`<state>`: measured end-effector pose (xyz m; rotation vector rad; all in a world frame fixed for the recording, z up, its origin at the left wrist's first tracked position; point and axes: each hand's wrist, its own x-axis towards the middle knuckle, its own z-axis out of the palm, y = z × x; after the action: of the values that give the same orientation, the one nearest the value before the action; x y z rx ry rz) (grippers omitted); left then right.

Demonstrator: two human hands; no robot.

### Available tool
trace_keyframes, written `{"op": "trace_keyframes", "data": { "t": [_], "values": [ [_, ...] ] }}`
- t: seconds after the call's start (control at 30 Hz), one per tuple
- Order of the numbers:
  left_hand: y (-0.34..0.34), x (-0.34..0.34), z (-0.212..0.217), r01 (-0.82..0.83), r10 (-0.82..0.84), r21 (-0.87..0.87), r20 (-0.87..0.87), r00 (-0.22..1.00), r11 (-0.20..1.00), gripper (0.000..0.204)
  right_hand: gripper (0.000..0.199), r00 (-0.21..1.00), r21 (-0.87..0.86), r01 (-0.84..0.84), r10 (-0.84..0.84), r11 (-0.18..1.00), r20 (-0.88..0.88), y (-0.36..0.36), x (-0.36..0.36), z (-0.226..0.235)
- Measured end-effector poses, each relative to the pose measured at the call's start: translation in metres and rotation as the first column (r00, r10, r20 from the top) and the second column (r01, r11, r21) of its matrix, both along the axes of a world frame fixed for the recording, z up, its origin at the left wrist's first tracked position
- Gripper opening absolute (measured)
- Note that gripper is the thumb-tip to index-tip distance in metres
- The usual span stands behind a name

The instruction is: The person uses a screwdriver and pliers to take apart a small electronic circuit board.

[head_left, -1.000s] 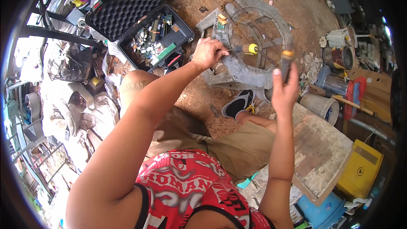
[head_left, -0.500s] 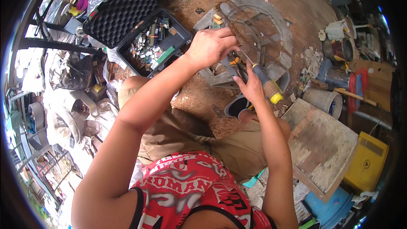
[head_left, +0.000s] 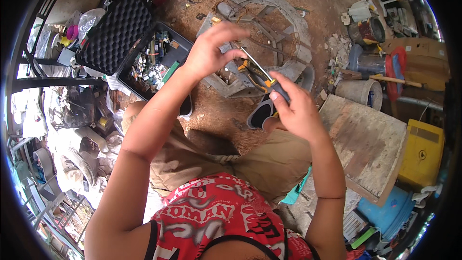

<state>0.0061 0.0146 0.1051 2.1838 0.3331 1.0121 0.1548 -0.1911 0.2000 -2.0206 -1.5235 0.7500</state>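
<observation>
In my right hand (head_left: pixel 299 113) is a screwdriver (head_left: pixel 258 66), its dark handle with yellow trim wrapped by the fingers. The metal shaft slants up and left toward my left hand (head_left: pixel 210 48). That hand's fingers stretch out with the thumb apart, close around the shaft's tip; whether they touch it I cannot tell. Just beyond the shaft, a black and orange-yellow tool (head_left: pixel 252 73), partly covered, shows between the hands. Below and behind them a round grey metal frame with spokes (head_left: pixel 301 33) rests on the dirt floor.
An open black case (head_left: pixel 163 50) with a foam-lined lid holds small electronic parts at left. To the right are a worn wooden board (head_left: pixel 368 144), a yellow metal box (head_left: pixel 423 151), a bucket (head_left: pixel 358 94) and a blue container (head_left: pixel 387 212). White sacks (head_left: pixel 91 149) lie at far left.
My right hand has turned and closed around the screwdriver's handle, which stuck out past it before. My left hand has shifted left and its fingers have spread from a pinch.
</observation>
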Motion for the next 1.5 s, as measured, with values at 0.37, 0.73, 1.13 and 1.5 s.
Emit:
{"op": "trace_keyframes", "data": {
  "t": [0.37,0.73,1.13,1.5],
  "values": [
    [-0.002,-0.002,0.003,0.058,-0.009,-0.438,0.114,0.993,0.897,0.017,0.036,0.991,0.143,0.0,0.018,0.99,-0.129,0.005,0.011,0.008],
    [-0.004,0.0,0.01,-0.182,0.195,-0.178,0.054,0.979,0.967,0.015,0.035,0.972,0.226,0.15,-0.185,0.963,0.143,0.001,-0.036,-0.013],
    [-0.015,0.017,-0.015,0.464,-0.011,-0.871,0.469,0.883,0.16,0.033,0.033,0.996,0.197,0.051,-0.064,0.979,0.062,0.01,-0.001,0.02],
    [-0.001,0.011,-0.019,0.782,-0.058,-0.62,0.785,0.617,-0.071,0.023,0.031,0.997,0.286,0.081,-0.079,0.955,-0.019,0.0,0.002,0.036]
  ]
}}
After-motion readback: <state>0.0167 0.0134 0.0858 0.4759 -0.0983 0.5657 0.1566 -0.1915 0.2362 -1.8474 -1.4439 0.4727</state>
